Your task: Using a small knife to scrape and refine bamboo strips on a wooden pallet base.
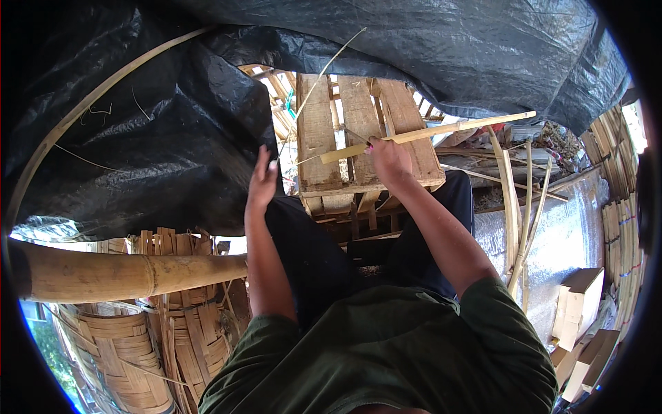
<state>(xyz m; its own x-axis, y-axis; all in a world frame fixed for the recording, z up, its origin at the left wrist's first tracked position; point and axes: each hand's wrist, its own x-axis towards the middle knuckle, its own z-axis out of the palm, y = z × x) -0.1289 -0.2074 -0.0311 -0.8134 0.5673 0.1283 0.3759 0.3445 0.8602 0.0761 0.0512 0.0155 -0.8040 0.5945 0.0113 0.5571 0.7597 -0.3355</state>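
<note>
My left hand [262,181] is raised at the left side of the wooden bench [318,131], its fingers stretched and the thumb apart. A thin bamboo strip [312,90] slants down from the black sheet, its lower end close to that thumb; whether they touch I cannot tell. Over the bench, my right hand [391,160] is closed round a small knife [353,133], whose blade points up and left; the handle is mostly hidden by the fingers. A split bamboo length [441,130] lies slantwise across the bench under the right hand, its far end reaching out to the right.
Black plastic sheeting [186,124] hangs at the left and ahead. A thick bamboo pole [124,274] runs in from the left, above woven bamboo baskets [121,352]. Long bamboo strips [509,207] lean at the right, near cardboard boxes [580,303].
</note>
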